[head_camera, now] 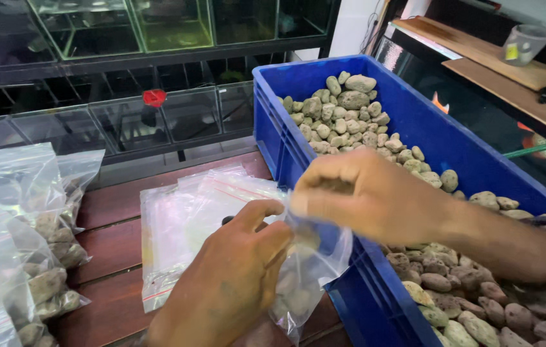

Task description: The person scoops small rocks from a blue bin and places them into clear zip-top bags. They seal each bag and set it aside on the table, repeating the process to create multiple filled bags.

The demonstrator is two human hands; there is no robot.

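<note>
The left hand (228, 283) grips a clear plastic bag (308, 270) partly filled with stones, thumb and fingers closed on its side. The right hand (363, 196) pinches the bag's mouth beside the blue crate (324, 83), above the wooden desk (115, 244).

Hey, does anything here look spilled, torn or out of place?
Nothing stands out. The stones sit inside the blue crate, none loose on the wooden table. Both hands, left and right, hold a clear bag. Filled bags and flat empty bags lie alongside.
</note>
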